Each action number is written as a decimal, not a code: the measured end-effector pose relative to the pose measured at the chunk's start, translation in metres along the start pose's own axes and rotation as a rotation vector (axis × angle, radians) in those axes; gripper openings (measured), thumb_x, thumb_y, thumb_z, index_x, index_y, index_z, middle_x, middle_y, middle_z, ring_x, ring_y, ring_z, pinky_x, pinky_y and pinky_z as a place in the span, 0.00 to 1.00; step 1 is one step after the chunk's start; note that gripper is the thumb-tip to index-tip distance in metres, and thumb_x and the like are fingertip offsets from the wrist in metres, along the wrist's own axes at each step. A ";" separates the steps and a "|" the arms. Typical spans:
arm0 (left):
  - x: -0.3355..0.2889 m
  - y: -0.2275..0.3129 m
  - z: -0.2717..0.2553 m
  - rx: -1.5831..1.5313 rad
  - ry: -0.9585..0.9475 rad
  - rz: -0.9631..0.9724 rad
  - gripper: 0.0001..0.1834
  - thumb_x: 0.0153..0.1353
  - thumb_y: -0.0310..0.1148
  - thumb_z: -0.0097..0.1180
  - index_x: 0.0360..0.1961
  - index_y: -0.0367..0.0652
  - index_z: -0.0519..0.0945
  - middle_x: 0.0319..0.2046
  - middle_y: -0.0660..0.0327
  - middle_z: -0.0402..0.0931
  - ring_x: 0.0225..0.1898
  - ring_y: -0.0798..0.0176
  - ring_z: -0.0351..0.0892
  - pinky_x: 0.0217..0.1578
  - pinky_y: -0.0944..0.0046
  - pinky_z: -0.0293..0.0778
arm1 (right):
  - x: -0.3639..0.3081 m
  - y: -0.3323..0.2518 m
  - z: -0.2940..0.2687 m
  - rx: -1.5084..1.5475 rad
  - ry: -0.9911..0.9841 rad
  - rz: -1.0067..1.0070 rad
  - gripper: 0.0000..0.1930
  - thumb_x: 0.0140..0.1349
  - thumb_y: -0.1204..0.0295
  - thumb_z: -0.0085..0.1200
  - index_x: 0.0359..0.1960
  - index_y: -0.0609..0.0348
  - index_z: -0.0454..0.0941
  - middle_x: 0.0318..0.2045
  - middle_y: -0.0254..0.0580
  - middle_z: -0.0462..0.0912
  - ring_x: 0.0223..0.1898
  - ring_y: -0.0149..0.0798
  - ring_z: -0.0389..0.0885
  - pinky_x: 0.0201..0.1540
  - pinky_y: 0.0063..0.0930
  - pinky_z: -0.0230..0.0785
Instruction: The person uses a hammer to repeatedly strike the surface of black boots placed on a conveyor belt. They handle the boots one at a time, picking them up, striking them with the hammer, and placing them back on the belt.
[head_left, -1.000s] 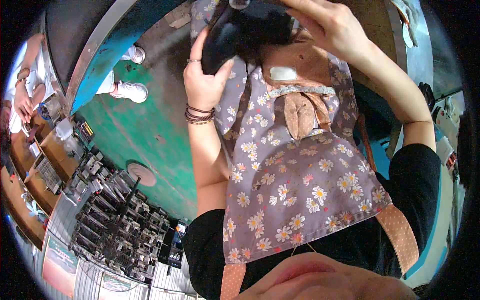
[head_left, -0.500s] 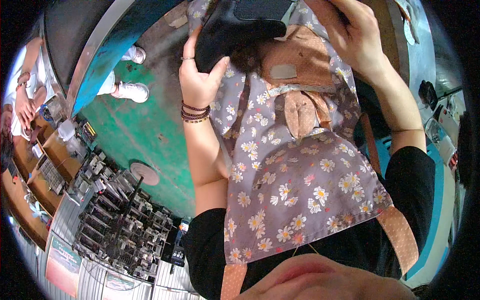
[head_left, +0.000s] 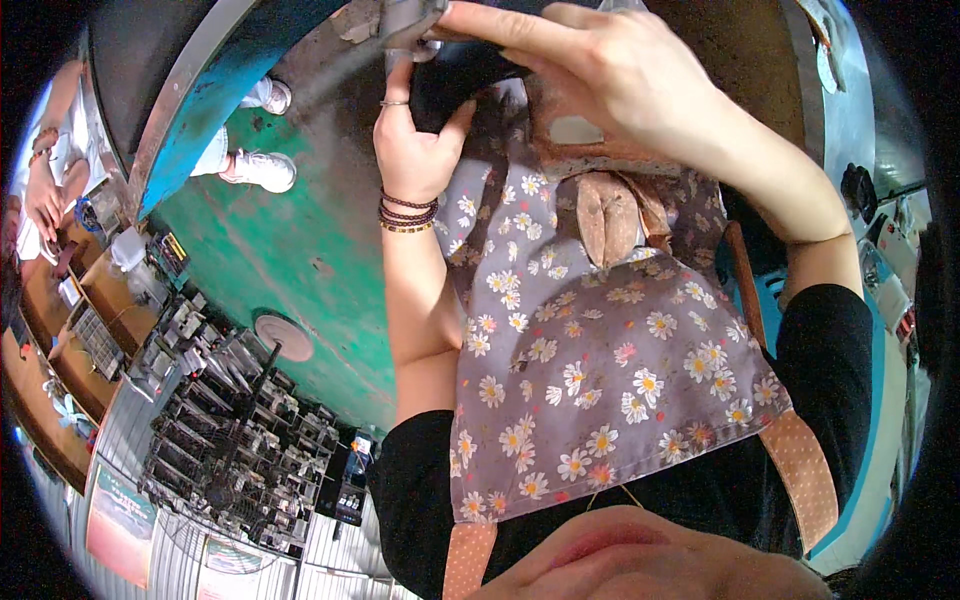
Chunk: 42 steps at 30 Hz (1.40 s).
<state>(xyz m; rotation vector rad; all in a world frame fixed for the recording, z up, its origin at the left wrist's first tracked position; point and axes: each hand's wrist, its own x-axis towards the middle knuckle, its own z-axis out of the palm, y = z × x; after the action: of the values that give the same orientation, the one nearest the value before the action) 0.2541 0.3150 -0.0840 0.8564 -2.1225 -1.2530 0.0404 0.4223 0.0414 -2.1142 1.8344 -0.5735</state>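
Note:
At the top, my left hand (head_left: 415,150) is wrapped round the edge of a smooth black leather-like piece (head_left: 460,82), its thumb on the near side. The far part of that piece runs under my right hand and past the upper edge of the view. My right hand (head_left: 630,75) reaches leftward across the piece with its fingers stretched out. Its fingertips are at a grey metal machine part (head_left: 405,22), just above my left fingers; whether they press on it or on the black piece, I cannot tell.
A stained flowered apron (head_left: 620,340) covers my lap. To the left stands a blue-sided table (head_left: 190,130), with another person's white shoe (head_left: 262,170) beyond it on the green floor (head_left: 320,270). A rack of dark metal parts (head_left: 240,440) stands lower left. Another person's hands (head_left: 45,205) are at far left.
My right hand has swung left across the black piece to the metal part, its fingers straightening. The black piece has moved up and is now more hidden. My left hand has shifted slightly right.

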 end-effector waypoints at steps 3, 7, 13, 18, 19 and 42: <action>-0.002 0.004 -0.004 0.023 -0.042 -0.017 0.33 0.47 0.28 0.69 0.56 0.39 0.71 0.42 0.49 0.81 0.44 0.52 0.82 0.47 0.60 0.75 | 0.009 -0.005 -0.017 -0.088 -0.086 -0.073 0.45 0.45 0.77 0.58 0.71 0.49 0.58 0.16 0.35 0.66 0.11 0.34 0.65 0.13 0.30 0.60; -0.004 0.003 0.000 -0.036 -0.005 -0.042 0.34 0.46 0.28 0.69 0.57 0.38 0.72 0.47 0.48 0.79 0.49 0.50 0.81 0.50 0.60 0.74 | 0.003 -0.012 -0.006 0.127 0.060 -0.080 0.37 0.48 0.78 0.58 0.65 0.49 0.66 0.26 0.39 0.75 0.22 0.39 0.76 0.24 0.29 0.72; 0.002 0.013 -0.004 0.036 -0.001 0.094 0.28 0.48 0.26 0.67 0.53 0.38 0.75 0.55 0.48 0.75 0.54 0.48 0.77 0.54 0.58 0.71 | 0.004 -0.017 0.002 -0.027 0.006 -0.088 0.37 0.45 0.74 0.61 0.62 0.42 0.69 0.21 0.36 0.67 0.20 0.40 0.73 0.21 0.35 0.69; 0.002 0.007 -0.003 -0.003 -0.075 -0.049 0.37 0.47 0.28 0.67 0.62 0.44 0.71 0.47 0.51 0.79 0.42 0.56 0.81 0.46 0.62 0.75 | -0.018 -0.011 0.025 -0.014 0.041 -0.106 0.43 0.49 0.69 0.58 0.69 0.22 0.58 0.21 0.35 0.70 0.19 0.38 0.77 0.16 0.32 0.70; 0.003 0.015 -0.004 0.000 -0.082 -0.108 0.37 0.47 0.28 0.67 0.62 0.45 0.70 0.46 0.51 0.80 0.41 0.57 0.81 0.46 0.63 0.76 | -0.020 0.000 0.034 -0.060 0.021 -0.127 0.43 0.47 0.68 0.60 0.68 0.23 0.59 0.21 0.35 0.70 0.19 0.38 0.77 0.17 0.32 0.71; 0.007 0.024 -0.006 0.150 -0.093 -0.202 0.44 0.46 0.40 0.70 0.66 0.53 0.64 0.51 0.48 0.77 0.53 0.46 0.76 0.54 0.54 0.72 | -0.041 0.028 0.025 0.045 0.013 0.113 0.25 0.62 0.66 0.52 0.62 0.43 0.68 0.29 0.48 0.78 0.25 0.53 0.80 0.27 0.43 0.74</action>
<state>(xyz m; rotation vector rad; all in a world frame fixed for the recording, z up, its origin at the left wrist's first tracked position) 0.2476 0.3157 -0.0589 1.1217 -2.2722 -1.2656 0.0230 0.4571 0.0024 -1.9685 1.9151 -0.5964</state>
